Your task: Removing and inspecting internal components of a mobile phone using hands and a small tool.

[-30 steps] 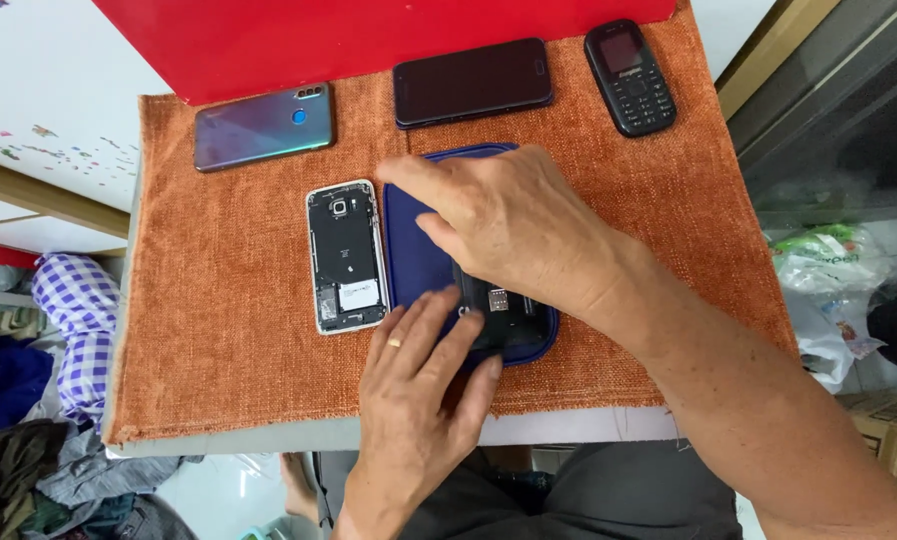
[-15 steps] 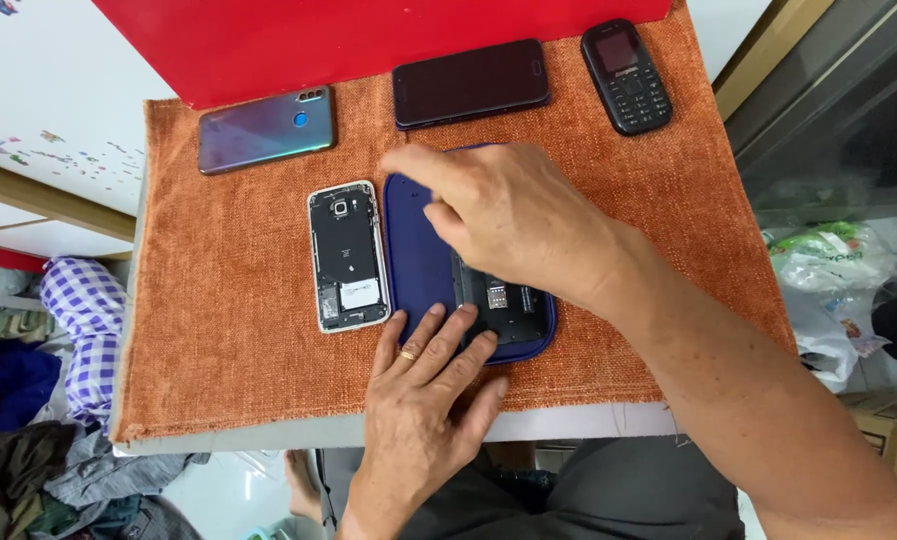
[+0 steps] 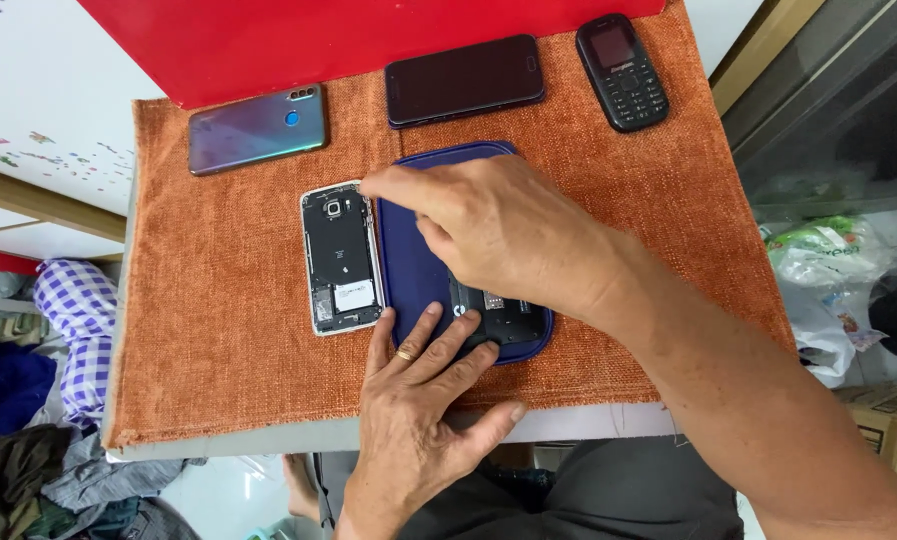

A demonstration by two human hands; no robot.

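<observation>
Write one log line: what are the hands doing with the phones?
left hand: fingers pressing dark phone | right hand: over blue tray | opened phone: beside tray, untouched | orange cloth: underneath

This looks like a small phone-repair stall or workshop. A narrow table point(image 3: 588, 425) is covered with an orange cloth point(image 3: 218, 330) serving as a work mat. On it lie several handsets: an opened phone point(image 3: 342, 258) with its back off and insides showing at 9 o'clock of the middle, a bluish smartphone point(image 3: 258, 129) at 11 o'clock, a black smartphone point(image 3: 465, 80) at 12 o'clock, and a keypad phone point(image 3: 622, 71) at 1 o'clock. Piled clothes point(image 3: 28, 470) sit at 8 o'clock, plastic bags point(image 3: 818, 270) at 3 o'clock.
</observation>
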